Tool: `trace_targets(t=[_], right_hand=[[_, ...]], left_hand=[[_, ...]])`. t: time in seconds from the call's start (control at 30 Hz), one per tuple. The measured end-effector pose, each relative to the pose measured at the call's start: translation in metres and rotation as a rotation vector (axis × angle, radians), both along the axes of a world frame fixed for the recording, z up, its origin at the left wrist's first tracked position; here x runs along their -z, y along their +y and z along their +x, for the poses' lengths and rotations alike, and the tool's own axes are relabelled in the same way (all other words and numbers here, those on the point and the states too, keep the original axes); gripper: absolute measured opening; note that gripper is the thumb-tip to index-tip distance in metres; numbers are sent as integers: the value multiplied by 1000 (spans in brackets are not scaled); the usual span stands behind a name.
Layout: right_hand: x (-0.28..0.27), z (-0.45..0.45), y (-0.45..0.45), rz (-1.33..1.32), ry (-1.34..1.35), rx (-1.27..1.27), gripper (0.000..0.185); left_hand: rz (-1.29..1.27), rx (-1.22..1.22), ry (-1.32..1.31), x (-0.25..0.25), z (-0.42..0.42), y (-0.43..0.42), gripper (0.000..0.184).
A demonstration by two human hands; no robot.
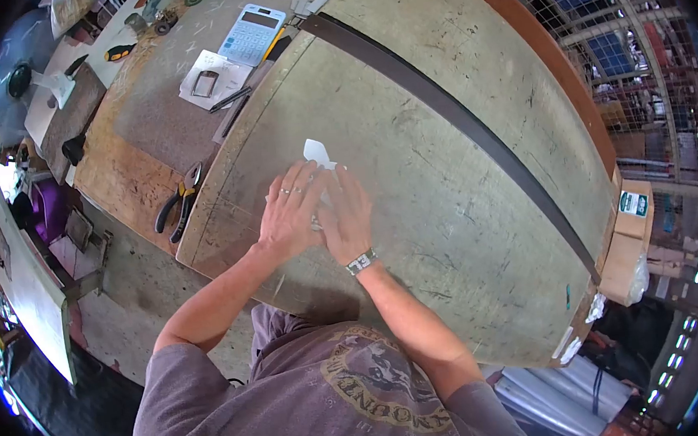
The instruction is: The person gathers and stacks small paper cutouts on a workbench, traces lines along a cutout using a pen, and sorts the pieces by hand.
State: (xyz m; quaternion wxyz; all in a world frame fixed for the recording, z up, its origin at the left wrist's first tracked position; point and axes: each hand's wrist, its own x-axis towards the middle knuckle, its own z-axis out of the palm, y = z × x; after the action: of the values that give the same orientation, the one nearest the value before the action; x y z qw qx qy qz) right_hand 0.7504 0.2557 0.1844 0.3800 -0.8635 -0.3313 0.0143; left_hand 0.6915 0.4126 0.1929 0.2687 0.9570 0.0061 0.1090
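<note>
My left hand (289, 211) and my right hand (347, 218) are close together on the worn greenish-grey tabletop (448, 209). The fingers of both lie extended and flat over a small white piece (316, 150), perhaps paper or card. Its pointed end shows beyond my fingertips, while my hands cover the rest. A ring is on my left hand, and a metal band circles my right wrist. What lies between my thumbs is too small to make out.
A long dark strip (457, 125) curves across the tabletop. At left are pliers (184, 203), a pen (231, 98), a blue calculator (251, 34) and a buckle (204, 83) on white paper. A cardboard box (629, 235) sits at the right edge; a fan (19, 81) is upper left.
</note>
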Motion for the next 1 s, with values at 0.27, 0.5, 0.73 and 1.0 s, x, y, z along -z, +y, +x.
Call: trace_targets(t=[0.27,0.5,0.73,1.0], right_hand=[[-10,0,-1,225,47,131,49],[-25,5,-10,408,286,280,36],[-25,10,-28,551,484,503,38],[-64,8,-66,718,494,576,37]], left_hand=[[-114,6,-149,1,12,-22,67],[-323,17,-66,-4,17,-44,71],[-228,61,-106,-40,30,-73,64],[-150,151,-39,-82,37,-111,60]])
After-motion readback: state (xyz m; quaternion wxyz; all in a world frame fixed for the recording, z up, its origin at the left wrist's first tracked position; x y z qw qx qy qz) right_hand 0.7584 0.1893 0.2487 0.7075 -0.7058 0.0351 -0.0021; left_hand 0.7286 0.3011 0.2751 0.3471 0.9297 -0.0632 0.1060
